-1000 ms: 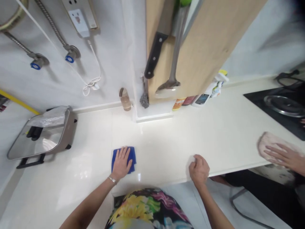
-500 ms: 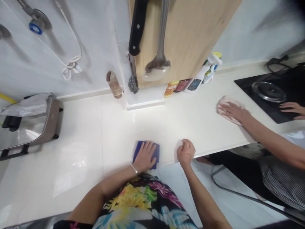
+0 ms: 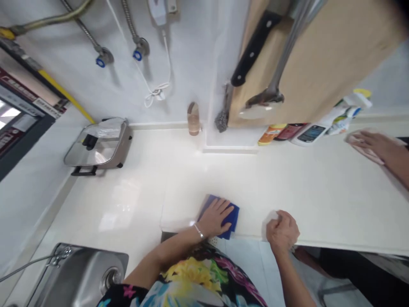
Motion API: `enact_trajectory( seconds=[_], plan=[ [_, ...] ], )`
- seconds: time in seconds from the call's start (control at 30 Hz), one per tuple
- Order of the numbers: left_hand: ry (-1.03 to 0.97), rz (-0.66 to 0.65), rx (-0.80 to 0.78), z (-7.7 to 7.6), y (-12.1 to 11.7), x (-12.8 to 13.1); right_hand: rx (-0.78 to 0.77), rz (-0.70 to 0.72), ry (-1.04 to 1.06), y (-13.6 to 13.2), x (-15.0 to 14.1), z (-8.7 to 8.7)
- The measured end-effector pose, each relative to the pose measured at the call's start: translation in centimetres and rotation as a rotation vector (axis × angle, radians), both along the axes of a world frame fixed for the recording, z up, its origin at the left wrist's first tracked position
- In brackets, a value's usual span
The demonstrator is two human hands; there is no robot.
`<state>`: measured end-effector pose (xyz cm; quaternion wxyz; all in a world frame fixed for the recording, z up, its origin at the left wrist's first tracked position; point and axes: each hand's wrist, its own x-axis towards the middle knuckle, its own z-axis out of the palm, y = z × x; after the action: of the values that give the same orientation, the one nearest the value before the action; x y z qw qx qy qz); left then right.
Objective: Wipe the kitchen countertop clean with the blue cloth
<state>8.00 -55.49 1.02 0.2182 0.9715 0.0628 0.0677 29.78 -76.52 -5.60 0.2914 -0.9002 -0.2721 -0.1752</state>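
left hand (image 3: pixel 214 217) is pressed flat, fingers spread, on top of a blue cloth (image 3: pixel 230 215) that lies on the white countertop (image 3: pixel 319 196) right at its near edge, so it's not gripping anything, just palm down on it, with a thin bracelet (image 3: pixel 199 231) on the wrist. right hand (image 3: pixel 282 231) sits just to the right of that one, curled into a loose fist on the counter edge, and there's a bit of something white (image 3: pixel 269 216) poking out past the knuckles, can't tell what it is or how firmly it's held. way off past the right hand, at the far right, another person's hand (image 3: pixel 375 143) rests on a pinkish cloth (image 3: pixel 359 143). beyond both hands against the wall there's a wooden board (image 3: pixel 335 64) with a black-handled knife (image 3: pixel 252 53) and a metal ladle (image 3: pixel 271 91) hanging in front, plus a row of bottles (image 3: pixel 306 133). off to the left of the left hand sits a lidded electric pan (image 3: pixel 97 145), and nearer, down-left of it, a steel sink (image 3: pixel 83 273).
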Motion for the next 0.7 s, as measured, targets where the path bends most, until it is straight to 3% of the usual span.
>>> enact_trajectory(
  seconds=[0.27, 0.4, 0.53, 0.7],
  plan=[
    [0.108, 0.353, 0.125, 1.7, 7.7, -14.6, -0.045, 0.009, 0.033, -0.3, -0.5, 0.6],
    [0.123, 0.455, 0.191, 1.7, 10.5, -19.5, -0.058, -0.009, 0.039, -0.2, -0.8, 0.9],
    [0.117, 0.438, 0.215, 1.5, 13.6, -20.1, -0.086, -0.008, 0.057, -0.1, -1.1, 1.4],
    [0.075, 0.502, 0.243, 1.2, 19.2, -17.3, -0.117, 0.0, 0.13, 0.0, -1.2, 1.7]
  ],
)
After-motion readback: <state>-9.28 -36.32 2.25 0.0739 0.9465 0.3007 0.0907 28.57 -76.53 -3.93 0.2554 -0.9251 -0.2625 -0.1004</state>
